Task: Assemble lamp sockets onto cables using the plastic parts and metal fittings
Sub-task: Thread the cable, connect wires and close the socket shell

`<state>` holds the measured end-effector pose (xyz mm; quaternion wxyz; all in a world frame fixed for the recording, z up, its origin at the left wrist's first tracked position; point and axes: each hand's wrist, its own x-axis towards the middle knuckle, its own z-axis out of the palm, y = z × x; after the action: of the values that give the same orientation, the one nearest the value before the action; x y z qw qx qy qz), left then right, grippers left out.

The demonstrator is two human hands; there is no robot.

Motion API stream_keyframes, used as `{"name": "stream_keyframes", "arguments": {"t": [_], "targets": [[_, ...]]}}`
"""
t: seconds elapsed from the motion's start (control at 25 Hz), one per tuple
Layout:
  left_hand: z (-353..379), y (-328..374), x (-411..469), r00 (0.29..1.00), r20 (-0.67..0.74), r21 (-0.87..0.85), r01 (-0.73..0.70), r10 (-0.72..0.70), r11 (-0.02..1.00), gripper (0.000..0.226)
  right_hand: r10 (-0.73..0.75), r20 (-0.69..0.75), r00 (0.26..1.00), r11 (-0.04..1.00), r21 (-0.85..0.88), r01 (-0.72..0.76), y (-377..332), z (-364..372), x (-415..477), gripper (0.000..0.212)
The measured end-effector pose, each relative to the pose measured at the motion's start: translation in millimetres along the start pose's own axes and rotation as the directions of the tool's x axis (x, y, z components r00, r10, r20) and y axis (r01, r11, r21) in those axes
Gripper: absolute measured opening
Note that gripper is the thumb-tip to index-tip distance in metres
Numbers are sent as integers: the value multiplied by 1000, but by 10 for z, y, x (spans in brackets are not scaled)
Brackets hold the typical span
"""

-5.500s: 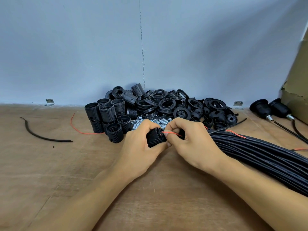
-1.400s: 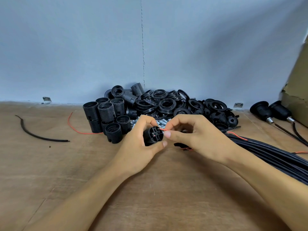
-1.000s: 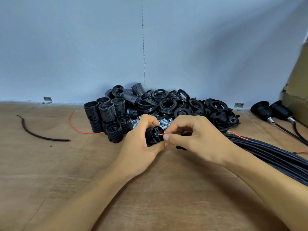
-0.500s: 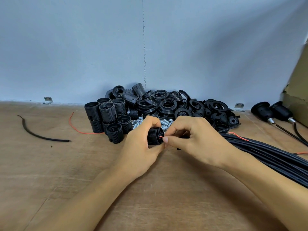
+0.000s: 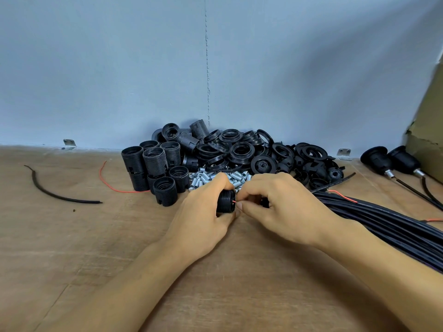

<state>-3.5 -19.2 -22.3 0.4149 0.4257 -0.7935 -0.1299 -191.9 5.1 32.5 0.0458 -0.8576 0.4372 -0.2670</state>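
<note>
Wiring looks to be the step in hand. In the head view, just in front of the pile of plastic parts (image 5: 239, 152), the left hand (image 5: 201, 219) has its grip closed round a black socket body (image 5: 225, 201). The right hand (image 5: 282, 209) pinches a red wire (image 5: 233, 202) at the body's end. Two finished sockets (image 5: 376, 156) lie well right of the pile. The cable bundle (image 5: 383, 219) to its right and the metal fittings (image 5: 208, 178) at its front edge suggest most of the work remains on the surface (image 5: 96, 236).
</note>
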Motion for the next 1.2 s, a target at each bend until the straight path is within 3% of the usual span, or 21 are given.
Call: {"name": "stream_keyframes", "arguments": {"t": [0.48,0.72,0.96,1.2], "targets": [[1,-18,9,999,52,-43,5,-3,999,23,43,-2,999,995,93,-42,26,77,-30,10],[11,-45,26,999,-17,-34,-42,42,999,33,30,31,999,993,110,-33,59,20,-12,13],[0,-27,36,999,-35,-40,-38,37,998,37,66,-34,997,984,167,-59,58,67,-24,15],[-17,2,43,999,-22,-23,-38,37,999,37,25,12,1000,994,109,-26,54,51,-8,11]]}}
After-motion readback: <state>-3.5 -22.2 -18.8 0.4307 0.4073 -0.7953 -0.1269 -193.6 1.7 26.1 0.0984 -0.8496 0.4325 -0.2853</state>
